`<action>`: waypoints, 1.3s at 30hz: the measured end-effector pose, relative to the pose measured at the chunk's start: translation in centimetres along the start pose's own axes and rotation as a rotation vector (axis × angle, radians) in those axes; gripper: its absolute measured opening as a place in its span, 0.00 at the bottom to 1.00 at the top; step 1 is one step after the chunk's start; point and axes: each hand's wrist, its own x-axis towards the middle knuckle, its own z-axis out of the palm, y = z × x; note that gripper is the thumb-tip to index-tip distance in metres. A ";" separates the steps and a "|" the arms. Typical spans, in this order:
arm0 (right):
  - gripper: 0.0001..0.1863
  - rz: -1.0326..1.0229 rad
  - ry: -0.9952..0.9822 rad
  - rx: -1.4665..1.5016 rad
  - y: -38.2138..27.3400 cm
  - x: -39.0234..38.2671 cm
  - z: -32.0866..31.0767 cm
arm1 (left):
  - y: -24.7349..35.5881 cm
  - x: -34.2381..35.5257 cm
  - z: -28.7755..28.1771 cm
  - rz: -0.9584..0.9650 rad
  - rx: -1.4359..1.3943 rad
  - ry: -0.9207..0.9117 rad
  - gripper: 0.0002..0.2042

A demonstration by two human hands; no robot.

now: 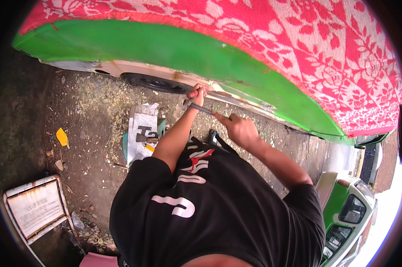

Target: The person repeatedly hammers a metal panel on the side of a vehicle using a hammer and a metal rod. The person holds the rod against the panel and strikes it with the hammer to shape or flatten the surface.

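My right hand [242, 130] is closed round the end of a hammer [203, 109]. Its dark shaft points left, and the metal head lies beside my left wrist. My left hand [197, 92] is raised to the lower edge of a green car body [165, 42], its fingers curled closed. Whatever those fingers hold is hidden. Around that spot the sill [236, 99] shows bare, pale and rusty patches. Just left of my left hand, a dark wheel [156, 82] sits under the body.
A red and white floral cloth [325, 49] covers the car's top. Paint flakes litter the ground. A torn white board [141, 122] lies beside my left arm, near a yellow scrap [62, 137]. A framed sign [36, 207] stands lower left; a green and white vehicle [347, 213] is lower right.
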 end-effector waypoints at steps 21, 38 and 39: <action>0.34 0.141 0.011 0.262 0.7 -1.7 1.0 | 0.9 1.2 -2.7 0.019 0.114 -0.139 0.07; 0.33 0.153 0.033 0.271 1.4 -2.1 1.1 | 0.1 0.4 -2.4 0.055 0.086 -0.090 0.07; 0.33 0.145 0.026 0.268 1.3 -1.9 1.0 | -0.1 0.4 -2.5 0.064 0.081 -0.090 0.07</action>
